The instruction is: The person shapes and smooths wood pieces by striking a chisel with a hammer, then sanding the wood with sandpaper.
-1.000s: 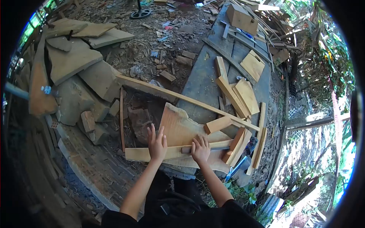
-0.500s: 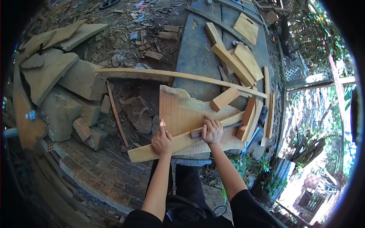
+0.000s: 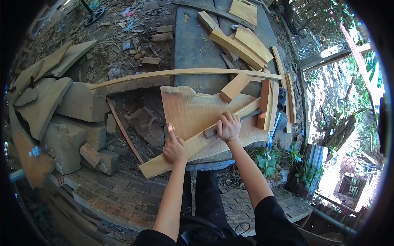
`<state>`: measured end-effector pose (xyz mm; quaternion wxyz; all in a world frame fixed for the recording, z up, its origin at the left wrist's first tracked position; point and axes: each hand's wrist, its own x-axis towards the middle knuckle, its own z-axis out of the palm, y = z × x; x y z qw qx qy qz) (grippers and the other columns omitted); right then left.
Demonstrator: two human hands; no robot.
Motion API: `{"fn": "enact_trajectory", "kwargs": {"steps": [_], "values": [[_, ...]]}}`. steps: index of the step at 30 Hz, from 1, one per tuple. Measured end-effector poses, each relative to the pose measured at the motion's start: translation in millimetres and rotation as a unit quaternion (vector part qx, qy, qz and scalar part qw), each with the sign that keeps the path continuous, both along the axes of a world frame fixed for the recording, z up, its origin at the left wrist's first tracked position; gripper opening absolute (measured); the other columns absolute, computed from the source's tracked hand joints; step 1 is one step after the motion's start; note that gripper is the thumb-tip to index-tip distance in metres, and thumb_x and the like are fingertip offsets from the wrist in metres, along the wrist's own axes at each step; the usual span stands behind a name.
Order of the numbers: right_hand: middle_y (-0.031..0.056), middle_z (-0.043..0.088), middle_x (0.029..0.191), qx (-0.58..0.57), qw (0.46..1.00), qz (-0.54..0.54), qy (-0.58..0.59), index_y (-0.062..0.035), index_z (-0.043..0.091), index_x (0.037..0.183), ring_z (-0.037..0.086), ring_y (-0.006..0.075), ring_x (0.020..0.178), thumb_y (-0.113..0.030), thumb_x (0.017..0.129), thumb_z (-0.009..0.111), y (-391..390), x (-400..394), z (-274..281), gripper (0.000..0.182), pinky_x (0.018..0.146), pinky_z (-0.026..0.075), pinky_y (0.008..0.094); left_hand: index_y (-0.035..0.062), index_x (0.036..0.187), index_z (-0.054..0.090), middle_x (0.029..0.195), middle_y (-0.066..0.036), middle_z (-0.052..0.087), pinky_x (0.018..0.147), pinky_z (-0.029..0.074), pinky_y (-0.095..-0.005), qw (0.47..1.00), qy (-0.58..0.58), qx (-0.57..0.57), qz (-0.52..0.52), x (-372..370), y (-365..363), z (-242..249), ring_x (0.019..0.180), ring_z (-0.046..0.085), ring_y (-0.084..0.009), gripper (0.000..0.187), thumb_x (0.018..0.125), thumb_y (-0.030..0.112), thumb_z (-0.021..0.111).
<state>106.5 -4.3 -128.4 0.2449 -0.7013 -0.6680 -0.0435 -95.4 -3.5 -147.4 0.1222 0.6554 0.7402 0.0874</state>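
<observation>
Swinging the plank (image 3: pixel 196 146), gripped by left hand (image 3: pixel 175 150) and right hand (image 3: pixel 230 127), could topple the reddish block (image 3: pixel 264 102) at its end.

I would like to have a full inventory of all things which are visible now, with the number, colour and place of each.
plank: 1, pale yellow, across wide board
tool: 1, brown handle, in right hand
wide board: 1, light brown, beneath plank
table: 1, blue-grey, upper centre
long strip: 1, pale, beyond wide board
offcuts: several, yellow to orange-brown, mostly on table
slabs: several, grey-brown, left
wheel: 1, black, upper left
plant: count unclear, green, lower right
left hand: 1, bare, on plank
right hand: 1, bare, around tool
</observation>
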Motion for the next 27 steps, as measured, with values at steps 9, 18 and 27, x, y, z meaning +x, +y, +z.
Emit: {"fn": "enact_trajectory", "kwargs": {"steps": [9,18,27], "values": [[0.0054,0.050,0.066,0.013,0.999,-0.045,-0.002,-0.0082,0.051,0.054,0.050,0.0229,0.065,-0.021,0.067,0.051,7,-3,-6,0.018,0.061,0.039,0.0344,0.0205,0.131,0.030,0.068,-0.015,0.058,0.054,0.045,-0.0426,1.000,0.004,-0.008,0.002,1,2,5,0.059,0.058,-0.0322,0.053,0.079,0.019,0.044],[0.0054,0.050,0.066,0.023,0.998,-0.057,-0.003,-0.0091,0.051,0.053,0.051,0.0222,0.066,-0.021,0.067,0.052,3,-3,-6,0.018,0.062,0.039,0.0340,0.0178,0.130,0.032,0.067,-0.015,0.058,0.052,0.044,-0.0426,1.000,0.014,0.001,-0.003,4,1,3,0.056,0.057,-0.0327,0.053,0.078,0.017,0.042],[0.0054,0.055,0.060,0.031,0.989,-0.143,-0.018,-0.0093,0.058,0.055,0.054,0.0215,0.066,-0.024,0.069,0.052,47,-15,-20,0.021,0.063,0.040,0.0340,0.0163,0.130,0.032,0.076,-0.016,0.061,0.054,0.043,-0.0453,1.000,-0.002,0.001,-0.005,6,0,7,0.064,0.059,-0.0345,0.051,0.080,0.015,0.041]]}}
